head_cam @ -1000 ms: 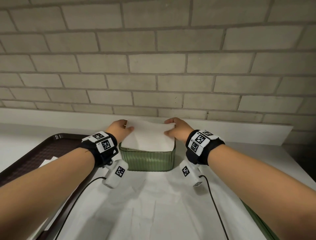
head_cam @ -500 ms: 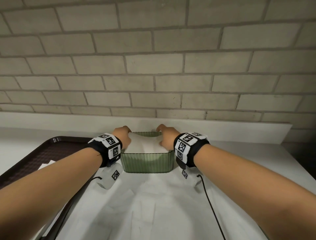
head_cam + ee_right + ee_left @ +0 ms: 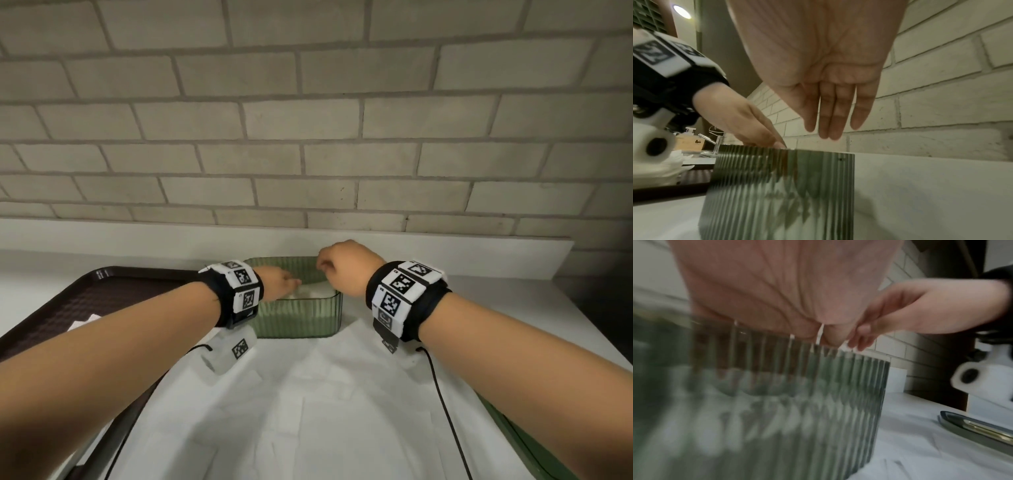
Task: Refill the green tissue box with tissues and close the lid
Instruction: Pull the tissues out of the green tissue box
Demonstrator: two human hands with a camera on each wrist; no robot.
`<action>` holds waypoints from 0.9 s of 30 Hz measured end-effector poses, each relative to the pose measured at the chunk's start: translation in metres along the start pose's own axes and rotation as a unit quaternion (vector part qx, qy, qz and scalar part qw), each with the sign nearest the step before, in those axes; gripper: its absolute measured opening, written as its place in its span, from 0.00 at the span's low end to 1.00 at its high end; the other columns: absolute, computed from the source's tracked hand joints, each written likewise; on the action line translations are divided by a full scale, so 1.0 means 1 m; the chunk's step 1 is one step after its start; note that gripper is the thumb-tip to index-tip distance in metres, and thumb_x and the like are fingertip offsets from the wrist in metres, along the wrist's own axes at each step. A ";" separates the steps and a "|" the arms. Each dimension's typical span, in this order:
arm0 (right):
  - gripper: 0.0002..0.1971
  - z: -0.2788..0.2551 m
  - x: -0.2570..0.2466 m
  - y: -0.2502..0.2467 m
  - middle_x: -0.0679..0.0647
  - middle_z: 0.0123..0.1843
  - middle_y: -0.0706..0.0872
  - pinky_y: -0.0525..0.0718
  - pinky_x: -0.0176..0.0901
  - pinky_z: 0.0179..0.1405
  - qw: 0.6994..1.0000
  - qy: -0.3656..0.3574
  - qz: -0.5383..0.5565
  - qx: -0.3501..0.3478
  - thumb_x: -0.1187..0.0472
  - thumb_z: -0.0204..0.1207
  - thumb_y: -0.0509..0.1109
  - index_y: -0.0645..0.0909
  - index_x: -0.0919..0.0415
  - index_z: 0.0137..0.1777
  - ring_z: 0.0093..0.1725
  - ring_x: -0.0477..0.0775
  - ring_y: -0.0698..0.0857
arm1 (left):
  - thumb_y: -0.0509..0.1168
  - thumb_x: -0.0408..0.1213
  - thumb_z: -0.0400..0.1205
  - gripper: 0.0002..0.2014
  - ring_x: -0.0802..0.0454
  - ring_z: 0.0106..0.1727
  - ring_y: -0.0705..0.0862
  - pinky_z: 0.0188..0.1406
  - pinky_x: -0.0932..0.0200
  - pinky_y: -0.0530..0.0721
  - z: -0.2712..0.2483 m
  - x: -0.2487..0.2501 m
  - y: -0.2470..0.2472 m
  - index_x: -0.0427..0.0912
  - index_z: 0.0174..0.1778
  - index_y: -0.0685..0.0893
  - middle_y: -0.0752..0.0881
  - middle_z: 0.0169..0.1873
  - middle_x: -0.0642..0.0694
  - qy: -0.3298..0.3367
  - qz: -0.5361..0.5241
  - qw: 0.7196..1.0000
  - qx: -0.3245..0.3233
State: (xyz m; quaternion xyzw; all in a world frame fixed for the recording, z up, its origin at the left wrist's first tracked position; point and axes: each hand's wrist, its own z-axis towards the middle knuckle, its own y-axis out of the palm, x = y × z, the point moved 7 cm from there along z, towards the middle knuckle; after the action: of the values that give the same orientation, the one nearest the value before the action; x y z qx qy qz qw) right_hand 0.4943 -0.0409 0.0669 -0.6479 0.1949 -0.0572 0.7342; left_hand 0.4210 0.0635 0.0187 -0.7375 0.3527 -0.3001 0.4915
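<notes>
Since the earlier frames: both hands have gone from holding the tissue stack over the box to reaching down at it; the stack now sits inside, and the right hand has lifted off.
Brown tray [image 3: 51, 310]: lower left of the head view, ribbed floor, raised rim just beside the box's left wall; white tissues [image 3: 84, 323] lie on it.
Left hand [image 3: 279, 284]: reaches over the box's left rim, straight fingers angled down onto the stack; released, grasping nothing. In the right wrist view [image 3: 740, 123] its fingertips meet the top edge.
Green tissue box [image 3: 298, 315]: centre of the head view, ribbed translucent walls, lid off, top open, standing on white paper.
Tissue stack [image 3: 310, 294]: white, inside the box, below the rim.
Right hand [image 3: 344, 267]: above the box's far right corner, clear of it; in the right wrist view [image 3: 830, 104] the fingers hang straight and together, released.
Lid [image 3: 980, 430]: green, flat on the paper at the right edge of the left wrist view, well apart from the box.
Open room: bare paper in front of the box and at its right.
Surface: white counter [image 3: 534, 308] under creased white paper [image 3: 308, 411].
Room: pale brick wall [image 3: 308, 120] behind a white ledge.
</notes>
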 end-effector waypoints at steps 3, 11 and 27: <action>0.13 -0.027 0.010 -0.015 0.56 0.49 0.88 0.83 0.47 0.52 0.993 0.034 0.052 0.097 0.64 0.76 0.60 0.84 0.57 0.54 0.49 0.60 0.84 | 0.46 0.61 0.84 0.32 0.42 0.79 0.65 0.77 0.51 0.61 0.008 0.009 0.012 0.43 0.79 0.67 0.66 0.79 0.40 -0.032 0.014 0.998 -0.045; 0.09 -0.086 0.038 0.039 0.46 0.40 0.80 0.75 0.38 0.44 0.991 0.047 0.043 -0.115 0.58 0.74 0.70 0.84 0.54 0.53 0.42 0.49 0.80 | 0.44 0.67 0.81 0.39 0.41 0.79 0.65 0.78 0.49 0.60 0.025 0.034 0.021 0.40 0.78 0.67 0.65 0.79 0.39 -0.049 0.035 0.997 -0.056; 0.12 -0.106 0.030 0.097 0.42 0.36 0.79 0.76 0.27 0.40 0.961 0.034 0.166 -0.219 0.60 0.65 0.81 0.87 0.56 0.49 0.35 0.38 0.77 | 0.59 0.52 0.83 0.13 0.55 0.42 0.77 0.38 0.63 0.70 -0.065 0.076 -0.015 0.48 0.48 0.83 0.79 0.40 0.55 0.174 -0.074 0.967 0.168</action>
State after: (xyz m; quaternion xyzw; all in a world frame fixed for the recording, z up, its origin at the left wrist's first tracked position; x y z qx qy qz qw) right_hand 0.4670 -0.1346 -0.0424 -0.7489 0.3323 0.0878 0.5666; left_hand 0.4167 -0.0283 0.0616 -0.6048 0.3215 -0.5146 0.5158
